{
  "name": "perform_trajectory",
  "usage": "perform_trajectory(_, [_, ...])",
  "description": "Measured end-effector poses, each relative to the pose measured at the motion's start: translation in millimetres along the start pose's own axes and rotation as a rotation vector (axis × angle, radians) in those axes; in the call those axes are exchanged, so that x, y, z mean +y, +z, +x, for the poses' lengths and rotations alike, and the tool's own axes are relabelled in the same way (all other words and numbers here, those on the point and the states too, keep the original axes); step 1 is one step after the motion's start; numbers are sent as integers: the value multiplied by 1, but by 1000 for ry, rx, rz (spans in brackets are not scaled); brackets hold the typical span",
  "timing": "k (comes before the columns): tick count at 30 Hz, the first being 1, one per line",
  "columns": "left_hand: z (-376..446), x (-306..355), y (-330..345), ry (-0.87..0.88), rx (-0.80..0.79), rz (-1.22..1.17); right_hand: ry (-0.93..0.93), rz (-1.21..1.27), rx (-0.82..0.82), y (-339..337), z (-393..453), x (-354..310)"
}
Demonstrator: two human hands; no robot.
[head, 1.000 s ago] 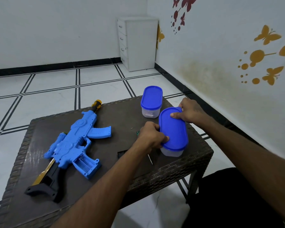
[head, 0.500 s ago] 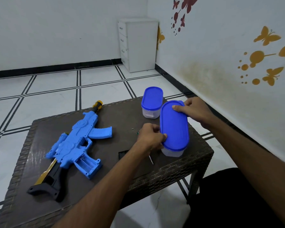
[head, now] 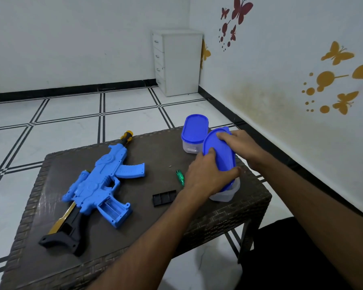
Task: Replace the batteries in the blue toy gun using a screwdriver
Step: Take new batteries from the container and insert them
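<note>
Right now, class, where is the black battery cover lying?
In the head view, the black battery cover lies flat on the brown table, between the blue toy gun and the left hand, just nearer than the green screwdriver.

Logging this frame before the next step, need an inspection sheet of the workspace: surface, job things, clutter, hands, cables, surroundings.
Surface: dark wicker table, top appears glossy.
Job's things: blue toy gun flat on the left, battery bay in its grip open; no batteries visible in it. Black battery cover lies loose beside it. Green screwdriver on the table, partly behind the left hand. Small screw lies apart.
Clutter: far container, blue lid closed.
Hands: left hand and right hand grip the blue lid, tilted up off the near container.
Cables: nothing seen.
Surroundings: tiled floor, white drawer unit in the corner, butterfly decals on the wall.
</note>
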State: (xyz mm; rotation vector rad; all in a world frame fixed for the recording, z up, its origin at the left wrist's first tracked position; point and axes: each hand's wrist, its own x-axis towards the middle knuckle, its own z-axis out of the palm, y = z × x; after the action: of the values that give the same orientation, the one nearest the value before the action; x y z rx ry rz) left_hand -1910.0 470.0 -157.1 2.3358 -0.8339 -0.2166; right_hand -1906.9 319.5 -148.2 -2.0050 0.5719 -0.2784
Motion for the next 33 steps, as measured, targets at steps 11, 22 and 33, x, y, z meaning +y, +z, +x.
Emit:
perform_trajectory(11, [-5, -30, -25, -443, -107, -915, 125, -618, -118, -12, -17, 32])
perform_trajectory(22, [-3, -32, -3, -548, -235, -881, 28, -416, -74, -38, -23, 37])
perform_trajectory(33, [-2, -18, -1, -447, -321, -855, 66, -343, -200, -34, -21, 42])
